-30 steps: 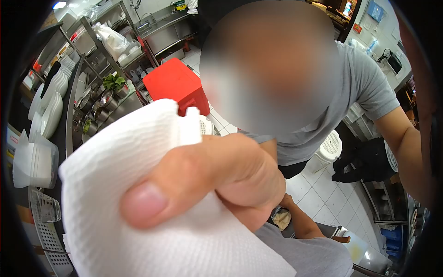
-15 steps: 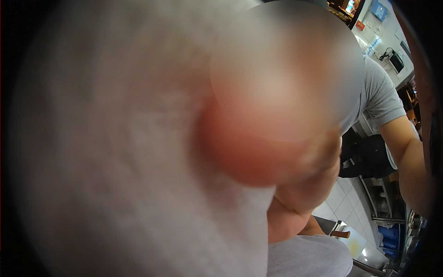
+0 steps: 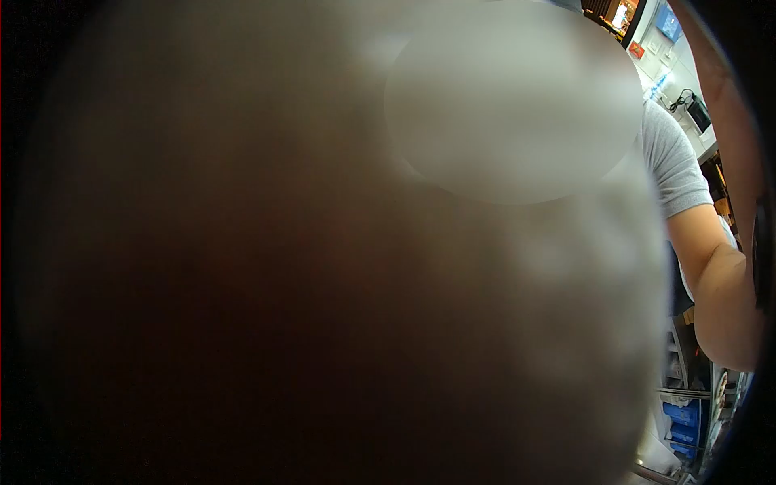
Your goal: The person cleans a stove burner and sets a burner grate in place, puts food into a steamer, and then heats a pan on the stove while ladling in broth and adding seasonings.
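Observation:
A blurred, pale grey-brown surface, apparently a cloth (image 3: 533, 307), lies very close to the lens and covers most of the view. Its lower left is dark. No fingers show on it, and my right hand is hidden. At the right, a bare bent arm (image 3: 727, 299) comes out of a grey short sleeve (image 3: 679, 158) and runs to the edge of the picture. A strip of skin (image 3: 727, 121) borders the right edge, likely part of my left hand close to the lens. Its fingers cannot be made out.
Behind the arm, a white surface at the upper right holds a black device with a cable (image 3: 697, 113), a red item (image 3: 636, 50) and a blue item (image 3: 668, 23). Lower right, metal shelving (image 3: 687, 394) carries blue containers (image 3: 683, 424).
The pale cloth has spread rightward over the view and darkened. It now hides the reddish, blurred hand part, the other forearm, the floor and the grey clothing below. The arm at right stays nearly in place.

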`<state>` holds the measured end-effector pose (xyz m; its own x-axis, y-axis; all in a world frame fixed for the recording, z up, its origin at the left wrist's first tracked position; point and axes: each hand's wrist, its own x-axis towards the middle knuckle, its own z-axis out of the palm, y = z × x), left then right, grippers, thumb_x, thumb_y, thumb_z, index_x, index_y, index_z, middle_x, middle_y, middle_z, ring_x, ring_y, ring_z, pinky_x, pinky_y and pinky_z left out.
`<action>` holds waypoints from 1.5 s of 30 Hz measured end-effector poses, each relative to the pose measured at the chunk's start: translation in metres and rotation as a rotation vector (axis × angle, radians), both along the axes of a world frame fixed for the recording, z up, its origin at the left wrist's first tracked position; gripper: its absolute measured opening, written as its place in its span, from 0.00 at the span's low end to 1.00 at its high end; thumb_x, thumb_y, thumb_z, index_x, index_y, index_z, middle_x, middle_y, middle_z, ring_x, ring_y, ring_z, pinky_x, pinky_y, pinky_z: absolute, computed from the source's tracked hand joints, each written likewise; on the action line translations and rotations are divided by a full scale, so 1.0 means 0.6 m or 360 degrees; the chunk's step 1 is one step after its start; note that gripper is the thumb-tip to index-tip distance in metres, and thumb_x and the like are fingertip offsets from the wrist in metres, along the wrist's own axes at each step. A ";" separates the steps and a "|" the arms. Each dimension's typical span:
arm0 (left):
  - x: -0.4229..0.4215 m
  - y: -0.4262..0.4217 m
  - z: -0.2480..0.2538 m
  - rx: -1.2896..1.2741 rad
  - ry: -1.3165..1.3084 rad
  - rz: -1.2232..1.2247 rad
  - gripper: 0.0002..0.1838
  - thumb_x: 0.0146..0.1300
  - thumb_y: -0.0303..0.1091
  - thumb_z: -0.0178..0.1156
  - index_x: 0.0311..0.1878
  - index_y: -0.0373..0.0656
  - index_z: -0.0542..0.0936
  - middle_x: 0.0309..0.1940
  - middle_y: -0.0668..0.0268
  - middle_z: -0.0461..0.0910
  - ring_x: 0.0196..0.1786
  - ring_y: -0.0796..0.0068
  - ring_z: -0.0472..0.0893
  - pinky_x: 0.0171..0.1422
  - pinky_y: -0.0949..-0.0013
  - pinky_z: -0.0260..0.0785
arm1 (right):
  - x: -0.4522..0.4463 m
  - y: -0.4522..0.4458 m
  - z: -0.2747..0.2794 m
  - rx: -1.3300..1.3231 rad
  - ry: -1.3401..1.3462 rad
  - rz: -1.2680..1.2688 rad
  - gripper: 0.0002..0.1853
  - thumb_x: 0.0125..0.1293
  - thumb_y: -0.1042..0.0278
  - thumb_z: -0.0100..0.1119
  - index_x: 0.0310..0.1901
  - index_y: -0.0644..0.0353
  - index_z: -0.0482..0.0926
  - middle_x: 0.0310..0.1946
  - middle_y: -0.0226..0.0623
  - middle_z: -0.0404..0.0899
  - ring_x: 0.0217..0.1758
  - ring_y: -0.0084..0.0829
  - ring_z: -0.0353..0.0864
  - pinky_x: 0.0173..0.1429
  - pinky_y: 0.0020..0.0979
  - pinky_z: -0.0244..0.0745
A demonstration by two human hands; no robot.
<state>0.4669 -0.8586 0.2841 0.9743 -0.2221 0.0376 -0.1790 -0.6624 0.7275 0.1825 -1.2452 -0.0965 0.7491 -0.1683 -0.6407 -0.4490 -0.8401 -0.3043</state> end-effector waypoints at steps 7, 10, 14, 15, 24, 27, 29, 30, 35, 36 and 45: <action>-0.001 0.017 0.004 0.0001 0.0007 0.0025 0.08 0.62 0.25 0.65 0.44 0.36 0.84 0.39 0.59 0.85 0.44 0.67 0.84 0.51 0.66 0.74 | -0.005 -0.010 -0.056 -0.0088 -0.0119 0.0241 0.15 0.60 0.60 0.59 0.42 0.62 0.83 0.42 0.52 0.84 0.48 0.47 0.84 0.53 0.44 0.79; 0.000 0.028 -0.004 -0.0001 0.0012 0.0040 0.08 0.62 0.25 0.65 0.44 0.36 0.84 0.39 0.59 0.85 0.44 0.67 0.84 0.50 0.66 0.74 | 0.000 -0.012 -0.022 -0.0127 0.0192 0.0430 0.20 0.52 0.54 0.69 0.41 0.60 0.84 0.45 0.50 0.84 0.49 0.48 0.83 0.53 0.42 0.79; -0.003 0.030 -0.005 -0.0023 0.0011 0.0025 0.08 0.62 0.25 0.65 0.44 0.37 0.84 0.39 0.59 0.86 0.44 0.67 0.84 0.50 0.66 0.74 | -0.010 -0.032 -0.087 -0.0395 0.0188 0.1036 0.30 0.39 0.47 0.79 0.43 0.57 0.85 0.47 0.48 0.84 0.50 0.47 0.83 0.54 0.41 0.79; -0.004 0.028 -0.004 -0.0028 0.0009 0.0020 0.08 0.62 0.25 0.65 0.44 0.37 0.84 0.39 0.59 0.86 0.44 0.67 0.84 0.50 0.66 0.74 | 0.009 0.002 -0.107 -0.0911 0.0601 0.1076 0.30 0.39 0.47 0.79 0.43 0.57 0.85 0.46 0.47 0.84 0.49 0.47 0.83 0.54 0.41 0.79; -0.081 0.050 0.021 -0.0196 0.0047 -0.0066 0.08 0.62 0.26 0.65 0.44 0.37 0.84 0.39 0.59 0.86 0.43 0.67 0.84 0.50 0.66 0.74 | -0.004 -0.017 -0.059 -0.0368 0.0126 0.0899 0.30 0.39 0.47 0.79 0.43 0.56 0.85 0.44 0.45 0.85 0.46 0.45 0.84 0.52 0.40 0.80; -0.134 0.067 0.044 -0.0327 0.0082 -0.0116 0.08 0.62 0.26 0.65 0.44 0.37 0.84 0.39 0.58 0.86 0.43 0.66 0.84 0.50 0.66 0.74 | -0.007 -0.022 -0.062 -0.0386 0.0062 0.0998 0.30 0.39 0.47 0.79 0.43 0.56 0.85 0.43 0.45 0.85 0.46 0.45 0.84 0.51 0.40 0.80; -0.172 0.078 0.061 -0.0395 0.0100 -0.0158 0.08 0.62 0.26 0.65 0.44 0.37 0.84 0.39 0.58 0.86 0.43 0.66 0.84 0.49 0.66 0.75 | -0.007 -0.024 -0.059 -0.0364 0.0101 0.0924 0.29 0.39 0.47 0.79 0.42 0.56 0.85 0.42 0.45 0.85 0.45 0.44 0.84 0.50 0.40 0.80; -0.189 0.082 0.069 -0.0426 0.0106 -0.0174 0.08 0.62 0.26 0.65 0.43 0.37 0.84 0.39 0.58 0.86 0.43 0.66 0.84 0.49 0.66 0.75 | -0.005 -0.024 -0.057 -0.0309 0.0189 0.0760 0.29 0.40 0.47 0.79 0.42 0.56 0.85 0.42 0.45 0.85 0.45 0.44 0.84 0.50 0.39 0.80; -0.263 0.101 0.100 -0.0578 0.0136 -0.0232 0.07 0.62 0.26 0.65 0.43 0.37 0.84 0.39 0.58 0.86 0.43 0.66 0.84 0.49 0.66 0.75 | -0.031 -0.030 -0.084 0.0065 -0.0060 -0.0025 0.27 0.43 0.47 0.77 0.42 0.57 0.84 0.40 0.44 0.85 0.42 0.43 0.85 0.47 0.39 0.80; -0.273 0.103 0.105 -0.0601 0.0138 -0.0242 0.07 0.62 0.26 0.65 0.43 0.37 0.84 0.39 0.58 0.86 0.43 0.66 0.84 0.49 0.66 0.75 | -0.038 -0.022 -0.068 0.0098 -0.0225 -0.0205 0.27 0.44 0.48 0.77 0.42 0.57 0.84 0.40 0.44 0.86 0.42 0.43 0.85 0.47 0.39 0.80; -0.334 0.117 0.136 -0.0720 0.0158 -0.0246 0.07 0.62 0.26 0.65 0.43 0.38 0.85 0.38 0.58 0.86 0.43 0.66 0.85 0.49 0.67 0.75 | 0.008 -0.016 -0.010 -0.0359 -0.0103 0.1186 0.24 0.48 0.49 0.73 0.42 0.58 0.84 0.39 0.44 0.86 0.43 0.44 0.85 0.49 0.40 0.79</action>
